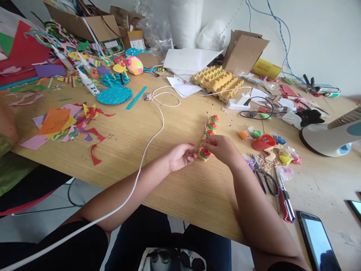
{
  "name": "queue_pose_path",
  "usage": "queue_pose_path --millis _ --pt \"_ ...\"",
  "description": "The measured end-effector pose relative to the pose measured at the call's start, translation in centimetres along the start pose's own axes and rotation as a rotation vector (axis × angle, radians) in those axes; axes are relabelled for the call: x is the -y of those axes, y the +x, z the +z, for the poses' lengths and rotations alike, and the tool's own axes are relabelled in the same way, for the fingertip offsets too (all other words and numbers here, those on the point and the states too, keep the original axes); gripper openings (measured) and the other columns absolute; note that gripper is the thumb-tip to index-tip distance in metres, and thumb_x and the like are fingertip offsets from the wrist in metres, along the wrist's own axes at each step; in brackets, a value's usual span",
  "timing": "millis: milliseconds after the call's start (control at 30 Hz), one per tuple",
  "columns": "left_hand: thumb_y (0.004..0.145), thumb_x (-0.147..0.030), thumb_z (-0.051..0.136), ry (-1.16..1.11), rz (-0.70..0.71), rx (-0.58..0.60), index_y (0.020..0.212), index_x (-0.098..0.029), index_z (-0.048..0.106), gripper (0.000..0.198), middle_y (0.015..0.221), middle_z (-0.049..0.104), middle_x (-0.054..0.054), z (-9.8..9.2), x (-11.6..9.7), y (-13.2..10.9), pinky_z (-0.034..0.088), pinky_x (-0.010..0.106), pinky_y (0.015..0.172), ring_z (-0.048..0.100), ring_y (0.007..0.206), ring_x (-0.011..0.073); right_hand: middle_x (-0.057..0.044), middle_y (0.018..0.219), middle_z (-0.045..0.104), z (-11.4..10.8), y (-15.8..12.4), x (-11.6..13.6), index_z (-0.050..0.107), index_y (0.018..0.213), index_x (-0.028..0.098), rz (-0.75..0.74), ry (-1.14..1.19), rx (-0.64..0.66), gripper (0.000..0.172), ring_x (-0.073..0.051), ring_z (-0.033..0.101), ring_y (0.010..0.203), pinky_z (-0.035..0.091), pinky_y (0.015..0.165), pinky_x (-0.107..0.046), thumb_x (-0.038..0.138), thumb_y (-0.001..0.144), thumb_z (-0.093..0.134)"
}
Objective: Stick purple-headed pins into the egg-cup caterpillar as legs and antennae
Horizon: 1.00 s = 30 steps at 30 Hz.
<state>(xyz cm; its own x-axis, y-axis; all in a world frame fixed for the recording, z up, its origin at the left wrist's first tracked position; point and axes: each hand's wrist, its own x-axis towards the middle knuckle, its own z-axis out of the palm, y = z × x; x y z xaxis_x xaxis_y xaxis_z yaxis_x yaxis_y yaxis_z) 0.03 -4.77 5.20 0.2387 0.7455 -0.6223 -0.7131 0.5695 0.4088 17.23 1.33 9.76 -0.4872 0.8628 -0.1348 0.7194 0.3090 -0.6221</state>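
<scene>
A row of small red and green decorated pieces [212, 126] runs away from me across the wooden table, with thin pins sticking out around it. At the row's near end, my right hand [221, 148] pinches over the pieces from the right; what lies between its fingertips is too small to name. My left hand [183, 156] rests palm up just left of the near piece [205, 153], its fingers curled, and whatever they may hold is hidden. A white cable [143, 158] passes over my left forearm.
Scissors [265, 175], a red cutter [286, 203], a phone [318, 241] and a red cup [263, 142] lie right. Paper scraps [56, 122] and a blue disc [114, 95] are left. Yellow egg trays [217, 81] stand behind. Another person's arm [7, 120] shows at the left edge.
</scene>
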Motion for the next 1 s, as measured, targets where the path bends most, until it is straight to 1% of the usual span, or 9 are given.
queue_pose_path --millis 233,300,500,700,867,1000 --pt "0.086 -0.004 0.057 -0.008 -0.01 0.051 0.08 -0.014 0.056 0.011 0.068 0.063 0.005 -0.07 0.03 0.13 0.039 0.013 0.04 0.061 0.055 0.0101 0.001 0.065 0.059 0.05 0.03 -0.17 0.066 0.07 0.02 0.005 0.001 -0.004 0.023 -0.013 0.048 0.061 0.031 0.058 -0.026 0.039 0.082 0.062" --pt "0.088 -0.005 0.055 0.004 -0.01 0.047 0.08 -0.013 0.057 0.011 0.068 0.063 0.006 0.02 0.03 0.07 0.04 0.014 0.041 0.061 0.055 0.0103 0.001 0.066 0.059 0.07 0.03 -0.11 0.066 0.069 0.02 0.0 -0.014 -0.004 0.022 -0.013 0.048 0.062 0.03 0.058 -0.026 0.038 0.082 0.061" --pt "0.094 -0.006 0.044 0.036 -0.005 0.029 0.078 -0.012 0.056 0.021 0.066 0.064 0.008 0.41 0.01 -0.13 0.044 0.014 0.043 0.06 0.053 0.0105 0.002 0.063 0.056 0.12 0.11 -0.17 0.065 0.068 0.019 -0.002 -0.01 0.007 0.024 -0.013 0.046 0.061 0.029 0.058 -0.026 0.039 0.083 0.06" --pt "0.092 -0.004 0.045 0.026 0.011 0.029 0.079 -0.012 0.056 0.019 0.065 0.063 0.007 0.27 0.19 0.04 0.045 0.015 0.044 0.061 0.053 0.0109 0.004 0.056 0.048 0.11 0.04 -0.24 0.064 0.068 0.02 -0.019 0.006 0.023 0.026 -0.012 0.041 0.056 0.028 0.056 -0.027 0.039 0.084 0.059" --pt "0.089 -0.002 0.048 0.01 0.026 0.03 0.081 -0.013 0.056 0.016 0.065 0.063 0.006 0.15 0.32 0.2 0.049 0.016 0.048 0.064 0.056 0.0125 0.004 0.058 0.051 0.1 -0.03 -0.07 0.066 0.07 0.019 -0.015 0.032 0.027 0.025 -0.012 0.042 0.057 0.029 0.057 -0.027 0.039 0.084 0.059" --pt "0.086 0.0 0.05 0.003 0.042 0.022 0.082 -0.014 0.056 0.016 0.065 0.063 0.006 0.08 0.37 0.31 0.05 0.017 0.049 0.063 0.055 0.0126 0.003 0.06 0.053 0.14 0.03 0.0 0.069 0.075 0.019 -0.02 0.035 0.029 0.023 -0.012 0.043 0.058 0.029 0.057 -0.027 0.038 0.084 0.059"
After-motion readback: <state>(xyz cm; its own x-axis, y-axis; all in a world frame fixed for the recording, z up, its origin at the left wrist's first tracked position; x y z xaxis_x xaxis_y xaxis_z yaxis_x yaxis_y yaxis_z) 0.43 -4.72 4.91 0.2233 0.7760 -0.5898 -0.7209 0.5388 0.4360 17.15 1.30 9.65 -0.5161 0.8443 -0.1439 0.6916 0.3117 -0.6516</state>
